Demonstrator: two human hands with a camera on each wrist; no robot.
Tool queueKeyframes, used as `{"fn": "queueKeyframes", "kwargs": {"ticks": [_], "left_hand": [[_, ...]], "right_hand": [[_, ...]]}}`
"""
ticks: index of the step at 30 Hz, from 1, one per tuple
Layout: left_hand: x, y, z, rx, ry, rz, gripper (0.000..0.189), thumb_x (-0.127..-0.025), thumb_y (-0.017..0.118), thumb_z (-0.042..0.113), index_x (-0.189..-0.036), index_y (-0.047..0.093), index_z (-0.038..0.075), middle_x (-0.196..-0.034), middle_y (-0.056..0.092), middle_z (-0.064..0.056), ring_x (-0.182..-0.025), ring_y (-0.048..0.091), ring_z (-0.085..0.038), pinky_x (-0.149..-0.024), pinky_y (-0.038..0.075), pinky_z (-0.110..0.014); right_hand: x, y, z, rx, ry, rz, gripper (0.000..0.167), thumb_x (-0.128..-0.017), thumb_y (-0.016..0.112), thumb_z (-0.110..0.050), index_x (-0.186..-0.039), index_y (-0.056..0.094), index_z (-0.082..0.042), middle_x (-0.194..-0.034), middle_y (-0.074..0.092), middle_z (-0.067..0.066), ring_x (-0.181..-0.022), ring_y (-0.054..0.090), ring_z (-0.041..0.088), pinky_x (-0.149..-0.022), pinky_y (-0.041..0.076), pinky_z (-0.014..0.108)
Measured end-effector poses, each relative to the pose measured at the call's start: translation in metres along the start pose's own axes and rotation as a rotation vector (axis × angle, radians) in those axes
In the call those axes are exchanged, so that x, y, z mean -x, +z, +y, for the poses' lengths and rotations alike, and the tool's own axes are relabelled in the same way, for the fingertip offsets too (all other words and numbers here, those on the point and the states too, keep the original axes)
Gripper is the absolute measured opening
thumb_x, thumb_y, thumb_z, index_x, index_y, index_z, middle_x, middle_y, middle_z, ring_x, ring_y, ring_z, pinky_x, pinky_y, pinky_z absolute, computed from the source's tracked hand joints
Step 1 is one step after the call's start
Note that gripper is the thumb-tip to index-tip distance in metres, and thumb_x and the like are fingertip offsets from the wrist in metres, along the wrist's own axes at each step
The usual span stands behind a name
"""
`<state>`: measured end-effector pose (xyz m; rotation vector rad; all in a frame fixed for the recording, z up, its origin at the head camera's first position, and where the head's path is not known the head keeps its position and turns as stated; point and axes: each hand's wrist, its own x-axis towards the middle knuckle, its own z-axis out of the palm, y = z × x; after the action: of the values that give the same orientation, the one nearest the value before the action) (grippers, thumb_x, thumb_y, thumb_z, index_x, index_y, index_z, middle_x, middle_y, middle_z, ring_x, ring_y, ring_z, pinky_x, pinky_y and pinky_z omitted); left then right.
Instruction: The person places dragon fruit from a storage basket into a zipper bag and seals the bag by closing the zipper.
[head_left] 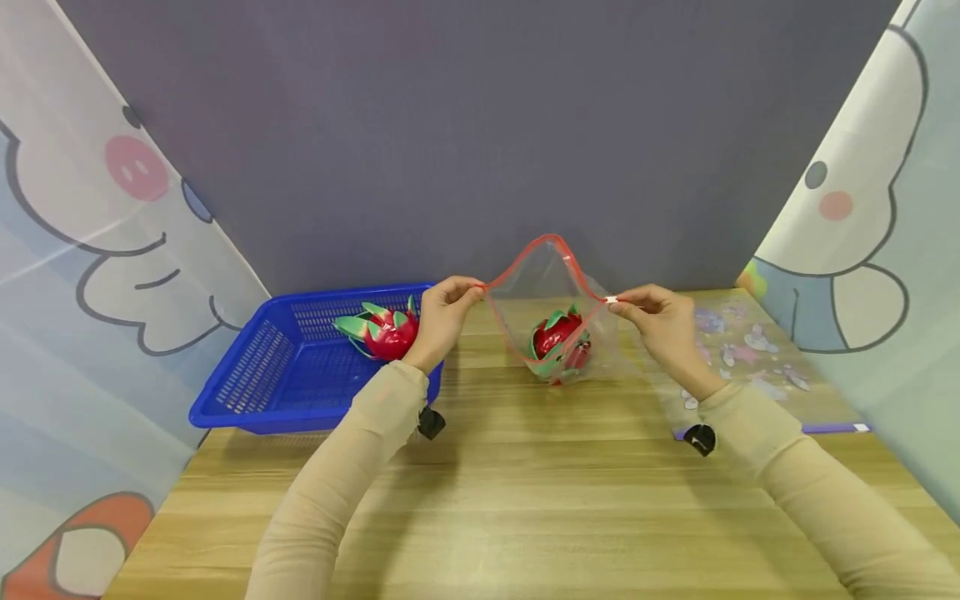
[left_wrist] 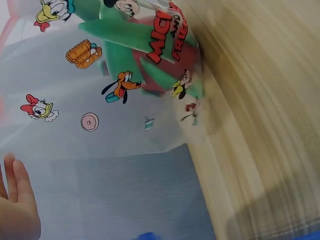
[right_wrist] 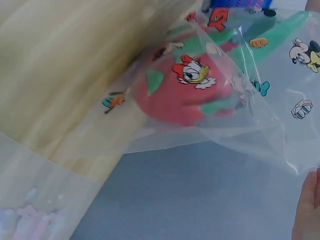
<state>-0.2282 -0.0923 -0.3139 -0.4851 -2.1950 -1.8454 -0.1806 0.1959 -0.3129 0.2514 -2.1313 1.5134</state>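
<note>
Between both hands hangs a clear zip bag (head_left: pixel 525 304) with a red zip edge, its mouth spread apart. My left hand (head_left: pixel 447 317) pinches the left end of that edge, and my right hand (head_left: pixel 660 321) pinches the right end beside a white slider (head_left: pixel 611 299). Inside the bag lies a red dragon fruit (head_left: pixel 557 333) with green leaf tips, low near the table. Cartoon prints cover the bag's sides in both wrist views. In the left wrist view, part of the left hand (left_wrist: pixel 19 205) shows at the lower left edge.
A blue plastic basket (head_left: pixel 300 412) stands on the left, holding another dragon fruit (head_left: pixel 390 335) partly behind the left hand. Flat on the right lies a clear printed bag (head_left: pixel 780 367) with a purple zip edge. A grey panel (head_left: pixel 480 125) rises behind the wooden table (head_left: pixel 555 500).
</note>
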Motion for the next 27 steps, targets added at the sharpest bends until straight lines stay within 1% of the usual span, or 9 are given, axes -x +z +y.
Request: {"fn": "queueKeyframes", "kwargs": {"ticks": [4,8,10,12,15,19,21,23,27], "left_hand": [[-0.006,-0.001,0.009,-0.010,-0.012,0.033,0.019,-0.088,0.062,0.024,-0.096,0.067,0.008,-0.089,0.067,-0.003,-0.088,0.061,-0.015,-0.081,0.048,-0.036],[-0.012,-0.006,0.018,-0.015,-0.031,0.089,0.018,-0.088,0.061,0.022,-0.097,0.066,0.006,-0.086,0.066,0.000,-0.086,0.062,-0.014,-0.079,0.048,-0.031],[-0.015,-0.009,0.021,-0.018,-0.036,0.121,0.018,-0.089,0.060,0.020,-0.097,0.065,0.005,-0.084,0.065,0.001,-0.083,0.061,-0.012,-0.079,0.049,-0.029],[-0.018,-0.012,0.024,-0.009,-0.039,0.153,0.016,-0.089,0.060,0.017,-0.096,0.065,0.003,-0.081,0.064,0.003,-0.079,0.061,-0.010,-0.080,0.050,-0.032],[-0.020,-0.019,0.026,-0.007,-0.058,0.189,0.014,-0.088,0.060,0.014,-0.096,0.064,0.003,-0.078,0.062,0.005,-0.076,0.060,-0.009,-0.081,0.051,-0.034],[-0.021,-0.030,0.029,-0.041,-0.089,0.185,0.012,-0.089,0.059,0.013,-0.097,0.063,0.005,-0.078,0.061,0.006,-0.076,0.060,-0.008,-0.081,0.051,-0.033],[-0.020,-0.034,0.031,-0.056,-0.094,0.182,0.011,-0.090,0.059,0.013,-0.097,0.063,0.005,-0.078,0.060,0.006,-0.076,0.060,-0.008,-0.081,0.051,-0.031],[-0.020,-0.037,0.034,-0.052,-0.089,0.190,0.010,-0.089,0.059,0.012,-0.096,0.063,0.006,-0.077,0.060,0.007,-0.075,0.060,-0.007,-0.080,0.051,-0.030],[-0.020,-0.038,0.039,-0.036,-0.051,0.210,0.008,-0.089,0.059,0.009,-0.094,0.063,0.005,-0.074,0.060,0.009,-0.073,0.059,-0.006,-0.076,0.050,-0.025]], "right_hand": [[-0.016,-0.008,-0.003,-0.042,0.034,0.065,0.014,-0.076,0.073,-0.009,-0.083,0.070,0.002,-0.065,0.062,-0.025,-0.059,0.057,-0.005,-0.056,0.044,0.011],[-0.034,-0.019,-0.006,-0.053,0.050,0.102,0.007,-0.075,0.073,-0.008,-0.081,0.070,-0.004,-0.064,0.063,-0.023,-0.059,0.059,-0.004,-0.058,0.047,0.010],[-0.041,-0.025,-0.007,-0.032,0.048,0.093,0.008,-0.076,0.073,-0.008,-0.082,0.070,-0.003,-0.064,0.062,-0.023,-0.060,0.060,-0.005,-0.059,0.048,0.010],[-0.045,-0.029,-0.008,-0.009,0.043,0.075,0.012,-0.076,0.073,-0.008,-0.083,0.069,0.000,-0.063,0.062,-0.024,-0.059,0.060,-0.005,-0.059,0.049,0.010],[-0.049,-0.033,-0.009,0.000,0.041,0.038,0.021,-0.079,0.070,-0.008,-0.089,0.064,0.009,-0.063,0.061,-0.023,-0.058,0.060,-0.004,-0.058,0.050,0.012],[-0.054,-0.033,-0.013,0.003,0.040,0.000,0.024,-0.081,0.066,-0.007,-0.093,0.060,0.012,-0.067,0.061,-0.020,-0.061,0.060,-0.004,-0.060,0.052,0.013],[-0.056,-0.032,-0.015,0.021,0.034,-0.012,0.024,-0.082,0.066,-0.010,-0.094,0.060,0.011,-0.069,0.060,-0.020,-0.062,0.060,-0.005,-0.061,0.051,0.012],[-0.058,-0.029,-0.018,0.028,0.026,-0.013,0.025,-0.081,0.066,-0.011,-0.094,0.060,0.009,-0.069,0.060,-0.020,-0.063,0.059,-0.005,-0.061,0.051,0.012],[-0.060,-0.026,-0.023,0.004,-0.005,0.028,0.021,-0.080,0.067,-0.009,-0.091,0.061,0.009,-0.066,0.060,-0.020,-0.059,0.059,-0.005,-0.060,0.051,0.011]]}}
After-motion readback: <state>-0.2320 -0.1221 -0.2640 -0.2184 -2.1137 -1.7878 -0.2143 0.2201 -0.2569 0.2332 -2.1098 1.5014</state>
